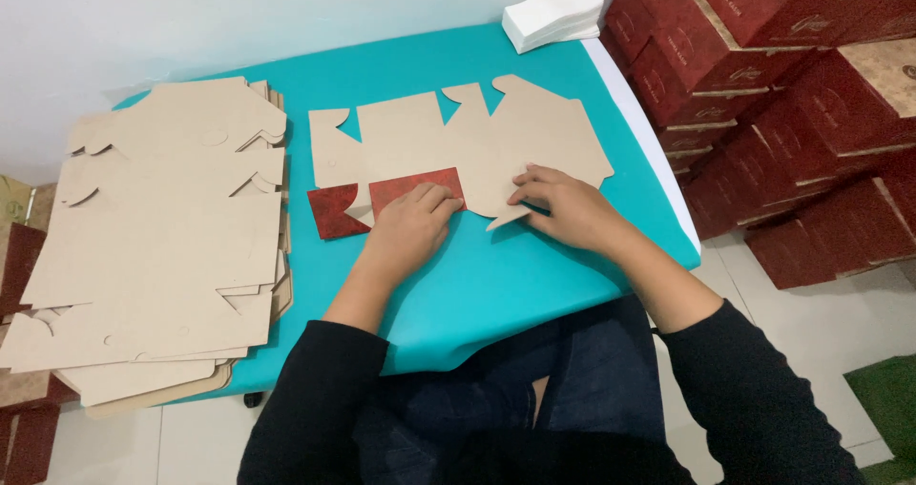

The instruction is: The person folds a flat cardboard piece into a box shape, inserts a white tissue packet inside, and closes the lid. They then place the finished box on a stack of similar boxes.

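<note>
From the head camera we look down on a flat cardboard box blank (458, 146), brown side up, lying on the turquoise desk (496, 285) just ahead of us. Its near edge has dark red flaps (382, 199) folded over toward us, showing the printed face. Our left hand (408, 223) lies palm down on the right-hand red flap, its grip flat and open, fingers pressing the flap rather than closed around anything. Our right hand (563, 204) rests on the blank's near right edge, just beside a pointed tab; its fingers are bent with the tips pressing on the card, and we cannot tell whether they pinch the edge. The two hands sit near each other, with the blank under both. To the left on the desk lies a thick stack of the same brown blanks (162, 237), well apart from the hands. At the far right corner of the desk sits a small pile of white sheets (553, 13). Beyond the desk's right edge, finished dark red boxes (792, 94) with tan bands are stacked on the floor in rows.
</note>
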